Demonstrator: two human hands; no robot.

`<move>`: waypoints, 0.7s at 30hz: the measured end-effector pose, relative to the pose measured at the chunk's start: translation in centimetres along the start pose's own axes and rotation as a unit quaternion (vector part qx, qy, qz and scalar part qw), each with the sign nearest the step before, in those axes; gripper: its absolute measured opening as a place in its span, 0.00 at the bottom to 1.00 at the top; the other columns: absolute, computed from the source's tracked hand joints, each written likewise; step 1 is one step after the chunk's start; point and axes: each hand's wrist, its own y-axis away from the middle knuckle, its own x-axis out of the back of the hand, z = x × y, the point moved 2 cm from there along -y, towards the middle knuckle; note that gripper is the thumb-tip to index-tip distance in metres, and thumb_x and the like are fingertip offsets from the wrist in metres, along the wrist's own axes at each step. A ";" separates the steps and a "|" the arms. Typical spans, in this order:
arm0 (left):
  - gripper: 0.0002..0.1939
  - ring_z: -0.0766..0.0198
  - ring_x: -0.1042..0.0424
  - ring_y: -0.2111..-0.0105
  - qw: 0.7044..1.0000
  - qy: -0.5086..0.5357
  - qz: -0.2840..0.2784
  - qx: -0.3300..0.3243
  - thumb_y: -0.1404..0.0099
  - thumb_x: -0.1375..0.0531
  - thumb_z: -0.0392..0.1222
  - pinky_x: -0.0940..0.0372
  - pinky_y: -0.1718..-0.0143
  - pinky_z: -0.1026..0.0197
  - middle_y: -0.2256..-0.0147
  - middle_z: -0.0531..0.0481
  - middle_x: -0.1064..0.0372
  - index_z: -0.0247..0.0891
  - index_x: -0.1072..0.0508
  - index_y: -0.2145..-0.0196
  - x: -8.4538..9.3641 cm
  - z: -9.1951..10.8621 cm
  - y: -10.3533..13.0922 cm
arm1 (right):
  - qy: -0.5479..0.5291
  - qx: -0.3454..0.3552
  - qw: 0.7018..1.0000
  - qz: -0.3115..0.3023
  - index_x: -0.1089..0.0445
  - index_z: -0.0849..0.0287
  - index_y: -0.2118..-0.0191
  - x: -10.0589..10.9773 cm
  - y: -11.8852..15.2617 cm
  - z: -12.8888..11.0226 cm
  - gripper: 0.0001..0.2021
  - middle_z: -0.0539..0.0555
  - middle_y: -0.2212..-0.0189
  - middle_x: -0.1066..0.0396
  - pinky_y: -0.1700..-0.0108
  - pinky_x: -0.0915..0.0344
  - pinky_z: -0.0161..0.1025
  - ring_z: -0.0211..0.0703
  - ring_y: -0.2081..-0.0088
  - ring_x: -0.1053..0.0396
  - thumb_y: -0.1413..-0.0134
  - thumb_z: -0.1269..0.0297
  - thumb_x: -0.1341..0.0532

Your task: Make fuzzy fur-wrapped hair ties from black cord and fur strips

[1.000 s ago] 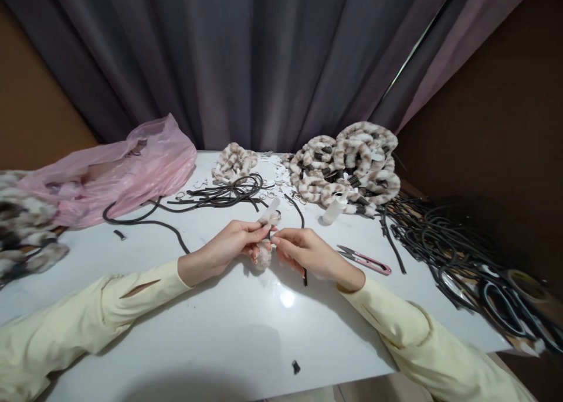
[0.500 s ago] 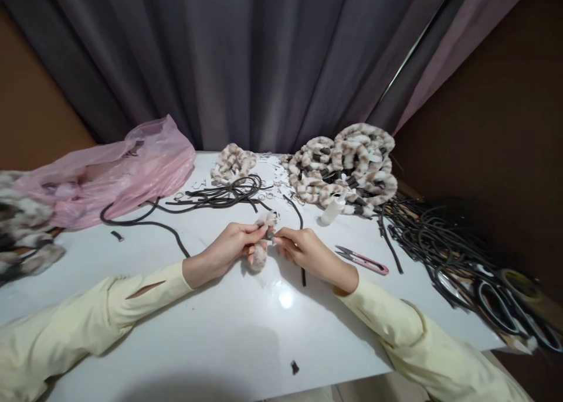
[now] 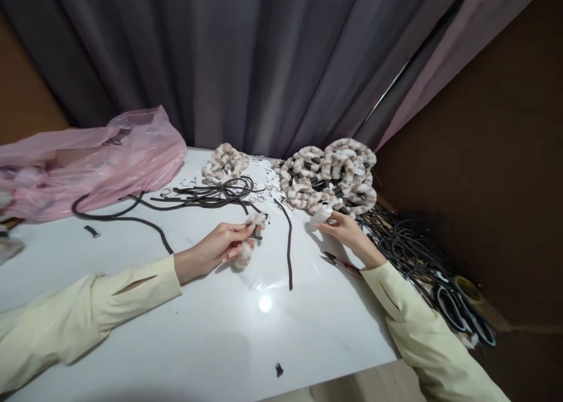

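Between the fingers of my left hand (image 3: 224, 244) is a small white-and-tan furry piece (image 3: 243, 256) with a dark band across its middle. Fur shows above and below my thumb. My right hand (image 3: 345, 231) is closed around a small white plastic bottle (image 3: 321, 214), which tilts at the front of the furry heap. A pair of thread snips (image 3: 341, 264) with pink handles lies just below my right hand, partly covered by the wrist. One short dark cord (image 3: 289, 244) lies on the table between my hands.
Furry rings (image 3: 347, 162) are heaped at the back right, with another furry ring (image 3: 225, 163) at the back centre. Dark cords (image 3: 215, 194) lie before it. A pink plastic bag (image 3: 145, 150) sits left. Tangled cords (image 3: 409, 244) and large scissors (image 3: 453, 305) fill the right edge.
My right hand has let go of the furry piece, moved right and taken hold of the white bottle. My left hand keeps the furry piece. The view has shifted slightly right.
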 end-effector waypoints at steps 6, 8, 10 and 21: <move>0.14 0.80 0.52 0.87 1.000 0.007 0.003 -0.009 0.42 0.39 0.45 0.55 0.85 0.69 0.77 0.50 0.34 0.28 0.28 0.68 0.1 -0.4 -0.2 | -0.053 0.090 0.995 -0.010 0.32 0.64 0.60 -1.0 -0.5 -3.4 0.19 0.57 0.64 0.29 0.63 0.36 0.36 0.42 0.64 0.32 0.49 0.51 0.43; 0.14 0.80 0.52 0.87 1.000 0.006 0.006 -0.013 0.42 0.39 0.45 0.56 0.86 0.69 0.76 0.50 0.34 0.28 0.28 0.66 0.0 -0.4 -0.2 | -0.039 0.125 0.991 0.017 0.32 0.63 0.59 -0.6 0.2 -5.2 0.19 0.55 0.68 0.30 0.67 0.37 0.34 0.39 0.70 0.34 0.47 0.51 0.44; 0.13 0.80 0.53 0.88 1.000 0.008 0.011 -0.013 0.41 0.39 0.44 0.58 0.86 0.70 0.77 0.52 0.34 0.29 0.28 0.65 0.0 -0.4 -0.2 | -0.027 0.125 0.991 0.033 0.32 0.63 0.56 -0.2 1.0 -6.4 0.21 0.53 0.72 0.31 0.74 0.41 0.33 0.35 0.77 0.38 0.47 0.51 0.43; 0.14 0.76 0.56 0.88 0.997 -0.062 0.039 -0.023 0.40 0.42 0.46 0.57 0.86 0.69 0.90 0.61 0.50 0.30 0.29 0.70 -0.2 -0.3 -0.1 | -0.005 0.184 0.983 0.017 0.29 0.60 0.72 -2.0 4.6 -9.2 0.13 0.51 0.78 0.29 0.79 0.47 0.32 0.35 0.79 0.39 0.55 0.53 0.36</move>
